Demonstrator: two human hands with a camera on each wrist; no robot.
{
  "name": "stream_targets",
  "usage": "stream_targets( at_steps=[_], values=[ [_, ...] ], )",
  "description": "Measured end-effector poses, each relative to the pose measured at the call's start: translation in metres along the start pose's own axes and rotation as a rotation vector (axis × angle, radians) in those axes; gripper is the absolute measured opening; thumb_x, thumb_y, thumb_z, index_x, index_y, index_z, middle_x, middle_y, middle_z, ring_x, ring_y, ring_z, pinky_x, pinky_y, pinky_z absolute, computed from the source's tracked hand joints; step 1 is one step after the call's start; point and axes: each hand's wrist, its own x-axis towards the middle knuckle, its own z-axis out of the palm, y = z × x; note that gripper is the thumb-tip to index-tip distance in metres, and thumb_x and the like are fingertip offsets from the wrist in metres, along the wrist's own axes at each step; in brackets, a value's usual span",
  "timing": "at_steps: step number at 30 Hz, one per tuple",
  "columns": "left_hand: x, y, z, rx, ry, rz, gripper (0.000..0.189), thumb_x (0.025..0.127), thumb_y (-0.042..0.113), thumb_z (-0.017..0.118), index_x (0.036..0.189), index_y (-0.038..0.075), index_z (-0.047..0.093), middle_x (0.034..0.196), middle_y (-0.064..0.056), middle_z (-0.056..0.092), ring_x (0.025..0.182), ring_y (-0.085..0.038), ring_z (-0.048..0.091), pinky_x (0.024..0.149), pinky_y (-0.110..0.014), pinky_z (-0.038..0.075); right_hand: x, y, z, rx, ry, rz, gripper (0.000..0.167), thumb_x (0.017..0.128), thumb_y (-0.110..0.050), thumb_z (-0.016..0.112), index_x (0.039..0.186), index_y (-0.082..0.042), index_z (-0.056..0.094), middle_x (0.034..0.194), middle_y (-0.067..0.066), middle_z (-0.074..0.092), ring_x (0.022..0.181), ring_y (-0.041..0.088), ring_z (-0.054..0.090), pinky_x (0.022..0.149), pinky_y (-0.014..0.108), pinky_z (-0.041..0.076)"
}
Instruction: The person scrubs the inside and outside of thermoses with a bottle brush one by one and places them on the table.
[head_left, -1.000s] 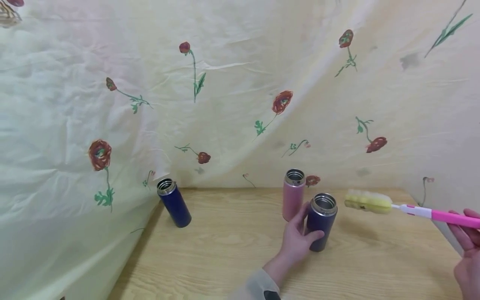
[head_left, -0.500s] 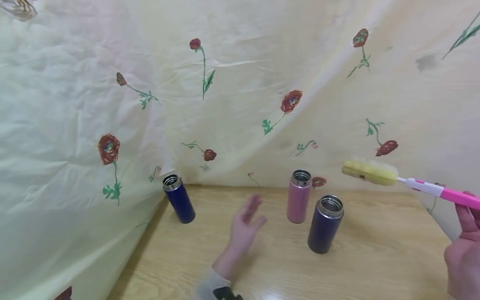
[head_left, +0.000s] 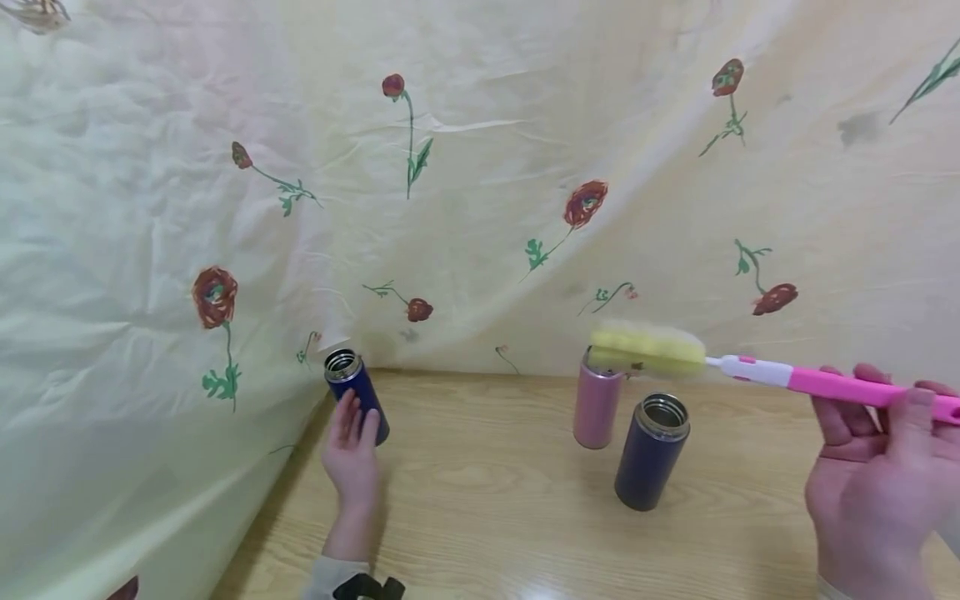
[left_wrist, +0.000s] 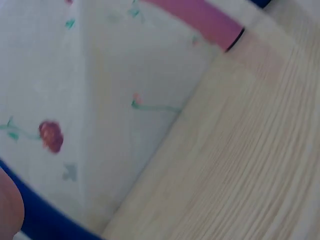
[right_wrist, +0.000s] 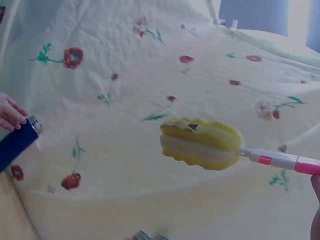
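My left hand (head_left: 352,457) is at the slim blue bottle (head_left: 369,417) on the far left, its fingers fairly straight in front of the body. Whether they touch it I cannot tell. In the left wrist view, a fingertip (left_wrist: 9,205) shows beside the blue bottle (left_wrist: 50,220). My right hand (head_left: 877,467) grips the pink handle of a sponge bottle brush (head_left: 652,348), held level in the air. Its yellow and white sponge head overlaps the mouth of the pink bottle (head_left: 597,408) in the head view. A wider dark blue bottle (head_left: 651,454) stands uncapped in front of that one.
The bottles stand on a light wooden table (head_left: 480,500). A cream cloth with printed red flowers (head_left: 465,250) hangs behind the table and along its left side. A dark watch or strap (head_left: 367,587) is on the left wrist.
My left hand has let go of the wider dark blue bottle and crossed left to the slim blue one. The brush rose, then swung left over the pink bottle in my right hand.
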Motion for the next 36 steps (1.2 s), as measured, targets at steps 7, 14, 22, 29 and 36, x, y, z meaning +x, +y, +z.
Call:
stream_targets(
  at_steps=[7, 14, 22, 29, 36],
  values=[
    [0.032, -0.016, -0.021, 0.103, 0.113, 0.065, 0.066, 0.093, 0.001, 0.082, 0.153, 0.0, 0.054, 0.154, -0.023, 0.054, 0.147, -0.035, 0.047, 0.125, -0.037, 0.036, -0.036, 0.047, 0.017, -0.021, -0.266, 0.005, 0.022, 0.105, 0.009, 0.055, 0.124, 0.014, 0.045, 0.105, 0.044, 0.069, 0.087, 0.052, 0.075, 0.071, 0.055, 0.06],
    [0.052, -0.035, -0.029, 0.181, 0.024, -0.091, 0.086, 0.091, 0.013, 0.088, 0.164, 0.012, 0.043, 0.164, -0.015, 0.046, 0.153, -0.03, 0.04, 0.128, -0.039, 0.031, -0.078, 0.118, 0.039, -0.23, -0.489, 0.139, 0.015, 0.109, 0.0, 0.055, 0.123, 0.005, 0.051, 0.108, 0.031, 0.074, 0.098, 0.04, 0.078, 0.087, 0.051, 0.061],
    [0.052, -0.046, -0.022, 0.167, 0.041, -0.186, 0.082, 0.088, 0.015, 0.091, 0.16, 0.018, 0.052, 0.159, -0.014, 0.053, 0.144, -0.034, 0.051, 0.121, -0.048, 0.041, -0.102, 0.193, 0.056, -0.572, -0.615, 0.175, 0.02, 0.111, -0.011, 0.057, 0.126, 0.001, 0.051, 0.115, 0.021, 0.073, 0.108, 0.037, 0.076, 0.094, 0.051, 0.061],
    [0.048, -0.045, -0.022, 0.185, 0.026, -0.183, 0.079, 0.084, 0.008, 0.092, 0.155, 0.013, 0.058, 0.15, -0.017, 0.061, 0.134, -0.037, 0.059, 0.115, -0.05, 0.048, -0.103, 0.235, 0.07, -0.647, -0.7, 0.177, 0.023, 0.112, -0.016, 0.057, 0.129, -0.002, 0.052, 0.119, 0.023, 0.072, 0.111, 0.033, 0.075, 0.096, 0.045, 0.062],
    [0.047, -0.045, -0.026, 0.206, -0.047, -0.182, 0.08, 0.087, 0.005, 0.089, 0.158, 0.008, 0.053, 0.153, -0.022, 0.058, 0.139, -0.039, 0.056, 0.119, -0.052, 0.044, -0.099, 0.273, 0.104, -0.635, -0.808, 0.194, 0.02, 0.112, -0.012, 0.056, 0.127, 0.0, 0.054, 0.119, 0.025, 0.071, 0.113, 0.047, 0.071, 0.096, 0.044, 0.062]
  ],
)
